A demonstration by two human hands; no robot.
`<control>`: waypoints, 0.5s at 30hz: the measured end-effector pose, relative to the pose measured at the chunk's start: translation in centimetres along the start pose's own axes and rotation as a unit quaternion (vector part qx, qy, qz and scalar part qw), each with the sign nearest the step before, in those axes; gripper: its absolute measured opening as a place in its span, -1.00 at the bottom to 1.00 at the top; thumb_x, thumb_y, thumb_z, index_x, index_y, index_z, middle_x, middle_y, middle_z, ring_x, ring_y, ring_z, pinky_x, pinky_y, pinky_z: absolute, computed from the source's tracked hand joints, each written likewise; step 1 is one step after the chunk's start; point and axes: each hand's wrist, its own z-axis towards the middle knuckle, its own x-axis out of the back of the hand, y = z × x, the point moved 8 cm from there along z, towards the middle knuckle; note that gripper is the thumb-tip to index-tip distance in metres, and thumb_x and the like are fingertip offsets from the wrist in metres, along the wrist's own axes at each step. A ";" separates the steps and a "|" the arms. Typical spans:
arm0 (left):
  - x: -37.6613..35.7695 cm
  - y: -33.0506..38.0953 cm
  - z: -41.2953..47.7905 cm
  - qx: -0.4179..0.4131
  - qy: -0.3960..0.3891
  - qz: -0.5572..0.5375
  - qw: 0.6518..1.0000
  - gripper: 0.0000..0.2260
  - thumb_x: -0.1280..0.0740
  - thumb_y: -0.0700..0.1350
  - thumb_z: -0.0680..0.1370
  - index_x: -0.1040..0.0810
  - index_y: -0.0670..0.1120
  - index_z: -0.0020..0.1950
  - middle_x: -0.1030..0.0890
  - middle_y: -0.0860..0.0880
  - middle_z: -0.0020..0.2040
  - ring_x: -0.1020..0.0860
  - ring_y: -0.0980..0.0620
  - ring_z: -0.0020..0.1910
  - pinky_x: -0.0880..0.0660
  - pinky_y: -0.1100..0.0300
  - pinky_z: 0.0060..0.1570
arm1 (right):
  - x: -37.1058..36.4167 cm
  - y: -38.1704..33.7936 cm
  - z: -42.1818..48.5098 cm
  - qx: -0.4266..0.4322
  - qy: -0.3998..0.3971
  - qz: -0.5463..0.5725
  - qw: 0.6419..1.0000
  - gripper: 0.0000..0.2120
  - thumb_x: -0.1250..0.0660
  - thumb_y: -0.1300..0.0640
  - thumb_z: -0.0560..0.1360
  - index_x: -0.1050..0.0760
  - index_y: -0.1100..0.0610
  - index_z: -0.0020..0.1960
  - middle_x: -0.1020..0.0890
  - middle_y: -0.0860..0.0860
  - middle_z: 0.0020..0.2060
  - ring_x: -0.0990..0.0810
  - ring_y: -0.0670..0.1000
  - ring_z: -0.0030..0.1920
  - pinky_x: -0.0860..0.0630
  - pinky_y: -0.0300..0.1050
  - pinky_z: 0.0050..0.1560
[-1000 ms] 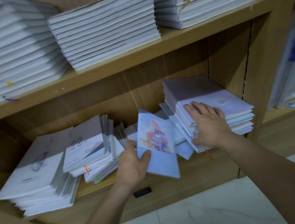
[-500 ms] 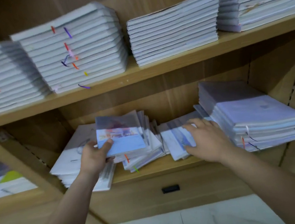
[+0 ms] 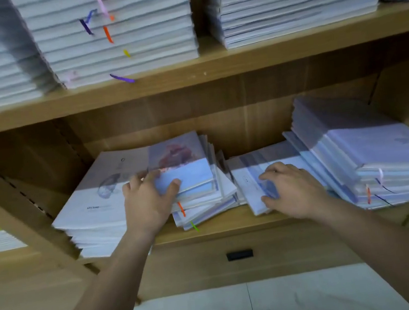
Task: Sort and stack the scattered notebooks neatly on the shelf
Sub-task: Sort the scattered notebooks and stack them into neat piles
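Left hand point(image 3: 150, 202) grips blue notebook point(image 3: 188, 176) atop middle pile point(image 3: 204, 202); right hand point(image 3: 292, 190) pinches flat notebook point(image 3: 249, 182) edge.

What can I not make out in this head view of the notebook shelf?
All in the head view:
Upper stacks: tops cut off by the frame's upper edge.
White notebook: cover print too small and blurred.
Loose notebook: cover partly hidden under the right hand.
Black part below the shelf: too small to identify.
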 end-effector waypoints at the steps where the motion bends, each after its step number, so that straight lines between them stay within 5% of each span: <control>1: 0.8 1.2 -0.6 -0.035 0.036 -0.001 0.999 -0.42 -0.16 0.35 0.45 -0.59 -0.02 0.24 -0.53 -0.10 0.23 -0.40 -0.18 0.26 -0.28 0.02 0.26 | 0.3 0.3 0.0 -0.003 0.003 0.003 1.000 -0.43 -0.28 -0.18 0.55 -0.34 -0.02 0.50 -0.35 -0.04 0.42 -0.39 0.07 0.38 -0.37 0.01 0.32; 4: 2.9 6.0 -3.3 -0.135 0.112 -0.042 0.984 -0.75 -0.33 0.07 0.54 -0.61 -0.04 0.11 -0.54 -0.03 0.11 -0.46 -0.13 0.10 -0.36 0.10 0.12 | 2.4 1.4 -0.5 -0.005 0.043 0.016 0.999 -0.49 -0.31 -0.13 0.55 -0.41 0.00 0.45 -0.39 -0.04 0.39 -0.43 0.06 0.36 -0.40 -0.03 0.30; 8: 1.5 12.4 -6.7 -0.220 0.057 -0.111 0.968 -0.86 -0.32 -0.01 0.55 -0.58 -0.01 0.06 -0.57 0.07 0.03 -0.50 0.03 0.07 -0.42 0.15 0.03 | 6.4 3.7 -2.5 -0.007 0.147 0.050 0.988 -0.62 -0.34 -0.03 0.55 -0.53 0.07 0.33 -0.50 -0.01 0.27 -0.51 0.10 0.24 -0.48 0.00 0.13; 12: -4.1 14.8 -8.7 -0.166 -0.083 -0.136 0.973 -0.83 -0.35 0.02 0.56 -0.55 0.04 0.13 -0.58 0.13 0.01 -0.52 0.14 0.01 -0.49 0.18 0.00 | 8.9 7.5 -5.2 -0.048 0.234 0.053 0.970 -0.60 -0.37 0.00 0.53 -0.53 0.11 0.32 -0.51 0.08 0.22 -0.48 0.19 0.22 -0.47 0.06 0.09; 15: -8.6 13.9 -9.7 -0.086 -0.180 -0.122 0.972 -0.72 -0.32 0.10 0.57 -0.46 0.02 0.22 -0.56 0.11 0.03 -0.56 0.09 0.03 -0.53 0.12 0.03 | 8.2 10.4 -6.3 -0.099 0.204 -0.003 0.974 -0.34 -0.41 -0.12 0.47 -0.34 0.11 0.48 -0.42 0.12 0.36 -0.38 0.23 0.34 -0.38 0.15 0.24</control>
